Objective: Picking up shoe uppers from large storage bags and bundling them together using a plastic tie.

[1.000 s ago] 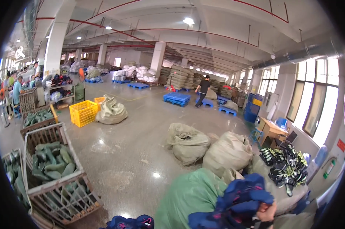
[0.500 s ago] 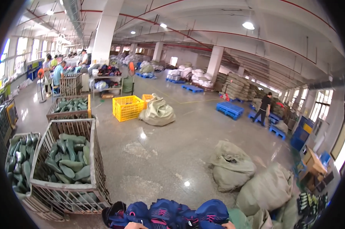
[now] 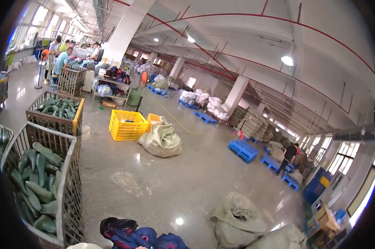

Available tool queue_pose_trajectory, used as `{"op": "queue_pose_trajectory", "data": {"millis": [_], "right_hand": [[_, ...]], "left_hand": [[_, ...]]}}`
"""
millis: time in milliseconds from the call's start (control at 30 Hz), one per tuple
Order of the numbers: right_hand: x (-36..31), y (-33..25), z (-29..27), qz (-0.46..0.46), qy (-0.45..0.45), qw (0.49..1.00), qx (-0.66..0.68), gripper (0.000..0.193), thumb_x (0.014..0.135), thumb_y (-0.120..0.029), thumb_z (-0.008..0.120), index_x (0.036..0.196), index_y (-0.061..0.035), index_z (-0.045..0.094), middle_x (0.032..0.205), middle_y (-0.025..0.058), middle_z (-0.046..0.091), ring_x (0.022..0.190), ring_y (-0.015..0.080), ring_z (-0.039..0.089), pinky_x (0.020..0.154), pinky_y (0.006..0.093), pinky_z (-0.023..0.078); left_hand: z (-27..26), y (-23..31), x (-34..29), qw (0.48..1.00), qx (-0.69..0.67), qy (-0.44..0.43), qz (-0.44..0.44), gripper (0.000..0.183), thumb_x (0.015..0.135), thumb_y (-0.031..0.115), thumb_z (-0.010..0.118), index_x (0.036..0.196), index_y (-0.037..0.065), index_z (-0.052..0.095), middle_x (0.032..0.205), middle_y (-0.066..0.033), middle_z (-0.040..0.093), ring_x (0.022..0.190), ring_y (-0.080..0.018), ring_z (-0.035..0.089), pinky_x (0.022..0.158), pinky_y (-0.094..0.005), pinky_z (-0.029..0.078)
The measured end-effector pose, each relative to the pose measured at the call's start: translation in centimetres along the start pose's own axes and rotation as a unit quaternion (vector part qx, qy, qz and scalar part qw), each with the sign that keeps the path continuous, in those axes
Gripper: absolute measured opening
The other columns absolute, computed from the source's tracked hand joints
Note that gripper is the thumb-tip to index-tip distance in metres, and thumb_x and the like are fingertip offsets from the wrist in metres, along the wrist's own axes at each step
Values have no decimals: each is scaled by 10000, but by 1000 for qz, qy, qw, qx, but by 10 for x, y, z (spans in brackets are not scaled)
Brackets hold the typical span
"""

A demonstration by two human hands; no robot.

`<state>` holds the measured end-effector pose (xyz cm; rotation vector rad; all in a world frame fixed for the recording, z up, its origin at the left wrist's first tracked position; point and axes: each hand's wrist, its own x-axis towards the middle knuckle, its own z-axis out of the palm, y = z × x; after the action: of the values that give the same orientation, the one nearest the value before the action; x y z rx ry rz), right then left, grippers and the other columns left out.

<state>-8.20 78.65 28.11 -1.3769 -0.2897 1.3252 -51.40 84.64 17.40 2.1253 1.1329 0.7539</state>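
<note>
A bundle of navy blue shoe uppers point(image 3: 148, 237) with pink trim juts up at the lower edge, a darker one at its left end. Of my left hand point(image 3: 141, 247) only a sliver of skin shows, against the front of the bundle, closed on it; most of its fingers are cut off by the frame. My right hand is out of the picture. Beyond the uppers lies the grey concrete floor point(image 3: 154, 191).
Barred carts point(image 3: 67, 199) full of green shoe lasts point(image 3: 38, 182) line the left. Yellow crates point(image 3: 128, 125) and a tied sack point(image 3: 162, 143) stand ahead. Bulging sacks point(image 3: 239, 222) lie near right; farther off are blue pallets point(image 3: 243, 150) and a person in black point(image 3: 289, 157).
The view has tilted and shifted; carts and near sacks sit lower in it. The shoe uppers have slid down and left in the picture, and my right hand has left it.
</note>
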Motion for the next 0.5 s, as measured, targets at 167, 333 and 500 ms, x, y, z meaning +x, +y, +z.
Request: {"op": "queue_pose_trajectory", "data": {"millis": [167,333,500], "right_hand": [[58,-18,84,-108,50,987,-107,179,771,-113,463,608,-113,391,488,15,355,356,130,371,314,250,295],[194,-1,178,-35,44,997,-50,165,739,-103,481,602,-113,391,462,4,346,333,132,363,299,240,310],[337,-10,307,37,-51,994,-92,120,717,-103,495,635,-113,409,492,16,390,354,135,392,301,251,315]], "left_hand": [[-60,-59,57,997,9,-2,-82,343,606,9,471,811,182,686,762,-102,634,693,-278,600,651,-356,475],[-122,-135,102,991,18,75,-106,342,604,3,470,814,169,683,770,-139,625,711,-299,594,671,-368,467],[-171,-232,147,955,18,180,-234,324,624,-2,483,805,167,693,757,-149,625,697,-297,598,669,-349,472]]}}
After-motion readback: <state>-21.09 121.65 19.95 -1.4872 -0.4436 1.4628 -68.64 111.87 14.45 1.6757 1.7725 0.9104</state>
